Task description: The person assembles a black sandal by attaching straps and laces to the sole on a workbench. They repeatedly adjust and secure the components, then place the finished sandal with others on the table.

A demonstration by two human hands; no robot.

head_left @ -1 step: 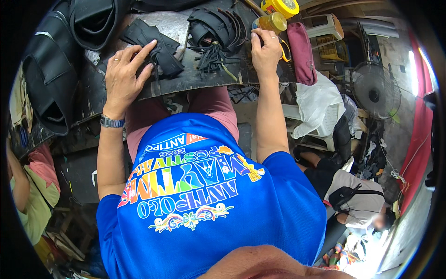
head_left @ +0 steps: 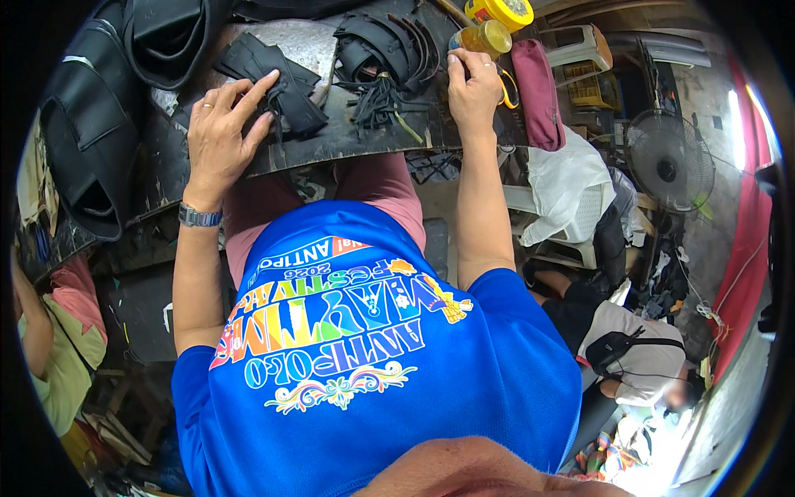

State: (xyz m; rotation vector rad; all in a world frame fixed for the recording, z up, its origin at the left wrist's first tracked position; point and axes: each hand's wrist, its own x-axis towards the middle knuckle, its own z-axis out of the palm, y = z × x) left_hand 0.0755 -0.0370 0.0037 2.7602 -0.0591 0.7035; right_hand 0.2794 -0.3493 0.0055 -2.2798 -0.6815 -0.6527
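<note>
On the dark worktable (head_left: 273, 157) lies a stack of flat black strap pieces (head_left: 286, 99), seemingly leather. My left hand (head_left: 222, 132) rests at its near left side, fingers apart, with the index fingertip touching the pieces. To their right sits a coiled bundle of black straps (head_left: 377, 54), and thin black strips (head_left: 385, 108) spill out before it. Farther right, my right hand (head_left: 474, 91) has its fingers bent and pressed together beside a small jar with a yellow lid (head_left: 494, 39). What its fingertips hold, if anything, cannot be made out. A yellow-orange scissor-like handle (head_left: 508, 89) shows beside that hand.
Large folded black pieces (head_left: 87, 124) fill the table's left side. A yellow tub (head_left: 501, 12) and a maroon pouch (head_left: 538, 95) are at the right. Beyond stand a plastic stool (head_left: 571, 207) and a fan (head_left: 669, 161). Other people are at lower right (head_left: 633, 344) and left (head_left: 70, 348).
</note>
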